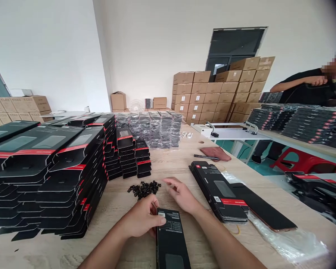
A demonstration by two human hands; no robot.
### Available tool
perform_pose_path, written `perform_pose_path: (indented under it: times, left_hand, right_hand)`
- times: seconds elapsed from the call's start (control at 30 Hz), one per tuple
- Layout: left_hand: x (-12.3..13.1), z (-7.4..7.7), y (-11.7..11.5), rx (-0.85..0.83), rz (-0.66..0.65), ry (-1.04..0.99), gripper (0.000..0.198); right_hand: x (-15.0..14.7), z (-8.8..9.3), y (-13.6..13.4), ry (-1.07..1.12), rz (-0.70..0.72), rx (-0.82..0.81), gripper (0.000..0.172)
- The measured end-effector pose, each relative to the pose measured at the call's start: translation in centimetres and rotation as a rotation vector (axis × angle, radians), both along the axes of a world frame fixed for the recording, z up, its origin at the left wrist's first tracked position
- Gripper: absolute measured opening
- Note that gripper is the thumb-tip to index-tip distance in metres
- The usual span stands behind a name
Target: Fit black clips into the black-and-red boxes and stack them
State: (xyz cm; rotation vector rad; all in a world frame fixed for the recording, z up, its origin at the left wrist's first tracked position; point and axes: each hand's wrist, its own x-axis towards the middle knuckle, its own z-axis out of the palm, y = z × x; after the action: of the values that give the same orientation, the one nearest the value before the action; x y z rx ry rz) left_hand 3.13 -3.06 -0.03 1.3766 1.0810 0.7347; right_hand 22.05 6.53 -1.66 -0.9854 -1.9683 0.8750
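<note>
A flat black package [170, 239] with white print lies on the wooden table [170, 164] in front of me. My left hand [142, 218] grips its top left corner, thumb on top. My right hand [180, 194] hovers just above and behind the package, fingers loosely apart and holding nothing. A small heap of black rubber rings [144, 188] lies just beyond both hands. To the right is a fanned stack of black packages with red stripes [220, 192].
Tall stacks of black and red flat boxes [53, 172] fill the left of the table, with smaller stacks [130, 153] and bagged bundles [154, 129] behind. A phone-like slab [264, 211] lies on clear plastic at right. Another person [310, 87] stands at far right by a bench. Cardboard cartons [221, 93] line the wall.
</note>
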Motion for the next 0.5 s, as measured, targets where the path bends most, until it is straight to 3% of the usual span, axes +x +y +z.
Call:
perform_pose_path:
  times: [0.1, 0.2, 0.27, 0.37, 0.43, 0.5]
  left_hand:
    - [-0.7, 0.4, -0.6, 0.261, 0.147, 0.367, 0.027]
    - [-1.7, 2.0, -1.5, 0.545, 0.196, 0.604, 0.010]
    - [-2.0, 3.0, -2.0, 0.693, -0.044, 0.527, 0.041]
    - [-1.5, 3.1, -2.3, 0.751, -0.427, 0.467, 0.086]
    - [-0.5, 2.6, -2.3, 0.751, -0.550, 0.497, 0.098]
    - [0.4, 2.3, -2.3, 0.772, -0.580, 0.563, 0.098]
  right_hand:
    - [-0.8, -1.5, 1.0, -0.169, -0.006, 0.158, 0.038]
    - [-1.9, -1.8, 1.6, -0.321, -0.076, 0.217, 0.028]
    - [-2.1, -1.6, 1.7, -0.387, -0.127, 0.216, 0.017]
    - [-1.8, -1.1, 1.7, -0.462, -0.197, 0.192, 0.010]
    - [-1.5, -1.0, 1.6, -0.467, -0.219, 0.193, 0.009]
    - [-1.2, -0.9, 1.5, -0.415, -0.152, 0.227, 0.019]
